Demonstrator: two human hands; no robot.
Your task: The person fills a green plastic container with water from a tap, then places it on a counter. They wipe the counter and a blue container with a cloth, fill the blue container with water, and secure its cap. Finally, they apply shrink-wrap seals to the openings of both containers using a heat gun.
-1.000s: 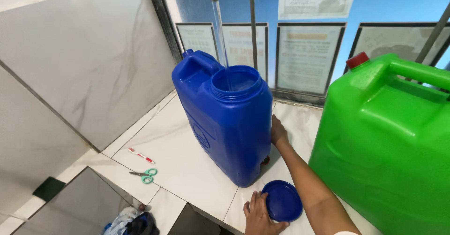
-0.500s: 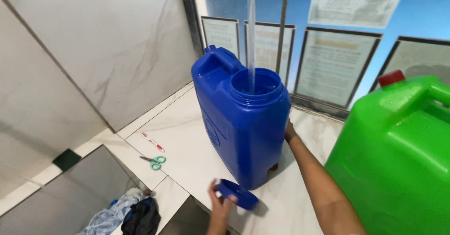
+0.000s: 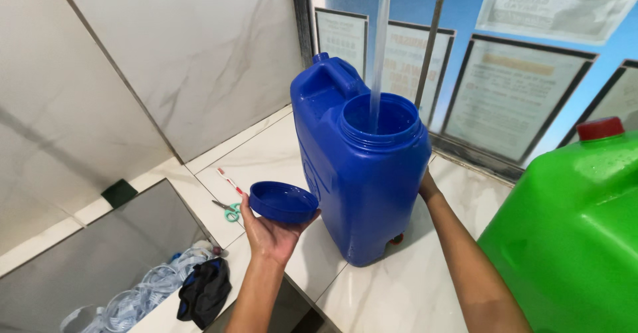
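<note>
Glossy marble tiles [image 3: 266, 153], boxy blue plastic jerrycan [image 3: 359, 173], left hand [image 3: 269, 236], round lid [image 3: 284, 202]

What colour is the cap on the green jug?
Red. The cap tops the green jug at the right edge of the head view.

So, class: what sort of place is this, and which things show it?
Probably a water refill point: a stream of water falls into an open blue jerrycan on a tiled counter, with a green jerrycan waiting beside it.
</note>
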